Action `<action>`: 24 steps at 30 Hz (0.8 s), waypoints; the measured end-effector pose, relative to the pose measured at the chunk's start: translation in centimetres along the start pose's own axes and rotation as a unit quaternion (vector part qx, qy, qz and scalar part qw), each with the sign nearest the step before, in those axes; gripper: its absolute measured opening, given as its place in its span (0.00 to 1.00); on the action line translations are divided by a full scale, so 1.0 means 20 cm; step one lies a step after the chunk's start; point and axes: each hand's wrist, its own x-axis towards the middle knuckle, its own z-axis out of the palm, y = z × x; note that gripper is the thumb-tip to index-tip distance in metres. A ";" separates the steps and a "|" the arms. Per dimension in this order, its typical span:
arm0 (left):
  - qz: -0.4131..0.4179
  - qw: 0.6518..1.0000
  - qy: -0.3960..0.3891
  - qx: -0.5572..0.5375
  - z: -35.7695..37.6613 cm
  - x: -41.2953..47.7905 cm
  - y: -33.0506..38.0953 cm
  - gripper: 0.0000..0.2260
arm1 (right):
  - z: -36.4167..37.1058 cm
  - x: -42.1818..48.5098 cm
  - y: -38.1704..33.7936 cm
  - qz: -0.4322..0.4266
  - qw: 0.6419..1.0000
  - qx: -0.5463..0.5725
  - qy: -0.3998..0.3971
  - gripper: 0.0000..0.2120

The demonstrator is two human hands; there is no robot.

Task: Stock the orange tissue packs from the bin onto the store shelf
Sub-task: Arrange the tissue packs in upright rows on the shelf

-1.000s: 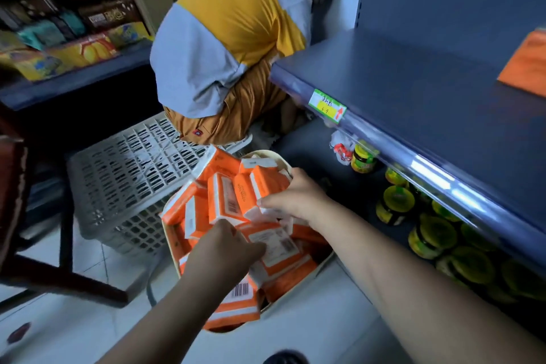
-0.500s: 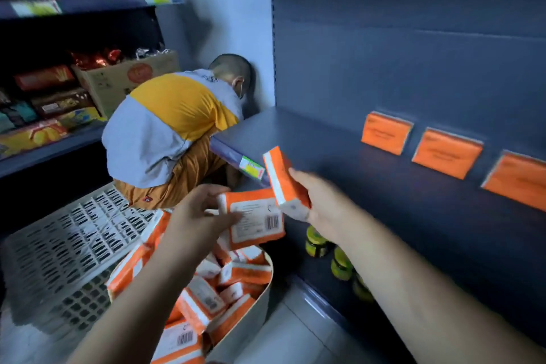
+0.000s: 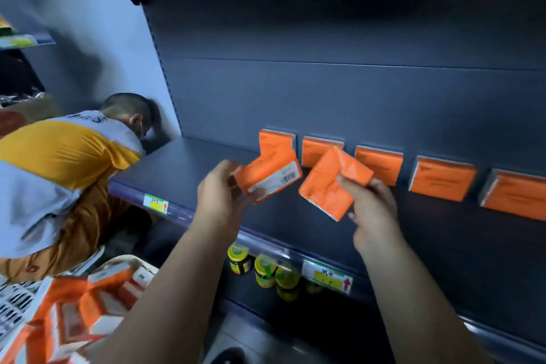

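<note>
Two hands [image 3: 291,201], each gripping one orange tissue pack [image 3: 335,183].

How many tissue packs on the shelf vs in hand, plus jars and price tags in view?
Packs standing on shelf: 5, first at
Packs in hands: 2, left hand, right hand
Jars below: 4 visible
Price tags: 2
Total: 13, excluding the bin's packs

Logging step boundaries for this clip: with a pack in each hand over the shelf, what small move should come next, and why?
Probably set the left hand's pack upright at the row's left end, beside the leftmost pack. Both hands hold packs above the shelf, and bare shelf lies there.
</note>
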 end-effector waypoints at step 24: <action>0.104 0.980 -0.132 0.106 0.04 0.85 -0.09 0.26 | 0.30 0.46 0.09 -0.063 0.990 -0.124 -0.019 0.09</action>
